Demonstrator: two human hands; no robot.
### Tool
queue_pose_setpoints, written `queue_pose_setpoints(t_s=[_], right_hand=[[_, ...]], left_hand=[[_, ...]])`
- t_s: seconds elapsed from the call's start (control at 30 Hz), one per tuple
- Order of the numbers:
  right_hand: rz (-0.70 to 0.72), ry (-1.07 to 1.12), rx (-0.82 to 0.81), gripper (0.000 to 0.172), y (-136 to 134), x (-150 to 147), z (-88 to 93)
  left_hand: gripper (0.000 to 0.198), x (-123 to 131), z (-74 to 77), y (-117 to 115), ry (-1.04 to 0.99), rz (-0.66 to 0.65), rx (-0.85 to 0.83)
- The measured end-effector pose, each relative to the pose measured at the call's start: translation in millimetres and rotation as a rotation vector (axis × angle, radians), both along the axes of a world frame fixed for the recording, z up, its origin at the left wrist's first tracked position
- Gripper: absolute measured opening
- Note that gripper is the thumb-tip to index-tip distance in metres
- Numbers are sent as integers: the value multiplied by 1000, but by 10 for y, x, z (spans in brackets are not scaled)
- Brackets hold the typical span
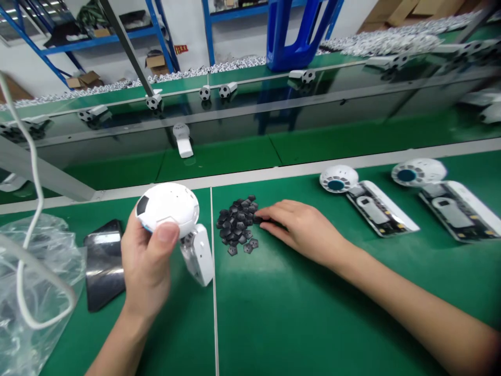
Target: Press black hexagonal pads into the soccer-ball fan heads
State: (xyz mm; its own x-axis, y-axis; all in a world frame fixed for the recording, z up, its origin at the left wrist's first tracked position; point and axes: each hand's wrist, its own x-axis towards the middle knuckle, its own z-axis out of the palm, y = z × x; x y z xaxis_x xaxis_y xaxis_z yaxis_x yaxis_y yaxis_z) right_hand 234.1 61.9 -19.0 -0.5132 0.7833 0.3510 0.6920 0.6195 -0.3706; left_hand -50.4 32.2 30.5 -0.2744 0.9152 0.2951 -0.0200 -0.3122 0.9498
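My left hand (146, 266) grips a white football-shaped device (172, 206) by its round head, thumb across the front. One black pentagon patch shows on the head's left side, and a white hinged arm (198, 256) hangs down at its right. A heap of small black pentagon pieces (237, 219) lies on the green table just right of the device. At the heap's right edge, my right hand (297, 227) has its thumb and forefinger closed on one black pentagon piece (257, 219). The remaining right fingers are partly hidden behind the forefinger.
Two white devices with exposed circuit boards (379, 209) (457, 209) lie on the right. A glossy black tray-like piece (104, 266), clear plastic bag (23, 292) and white cable (33, 172) are at left. Beyond the table edge, football-patterned devices (227, 91) line the conveyor (235, 149).
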Motion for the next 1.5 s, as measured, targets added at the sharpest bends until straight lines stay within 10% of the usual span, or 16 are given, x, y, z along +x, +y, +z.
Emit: queue_pose_setpoints(t_s=[0.2, 0.73, 0.93, 1.4, 1.5], right_hand=[[24, -69, 116, 21, -55, 56, 73], [43, 440, 268, 55, -771, -209, 590], [124, 446, 123, 65, -710, -221, 591], [-64, 983, -572, 22, -756, -487, 639], [-66, 1026, -689, 39, -727, -465, 601]], left_hand=[[56, 130, 45, -132, -77, -276, -203], [60, 358, -93, -381, -57, -354, -329], [43, 352, -90, -434, 103, -480, -141], [46, 382, -68, -454, 197, -585, -167], [44, 399, -90, -445, 185, -606, -122]])
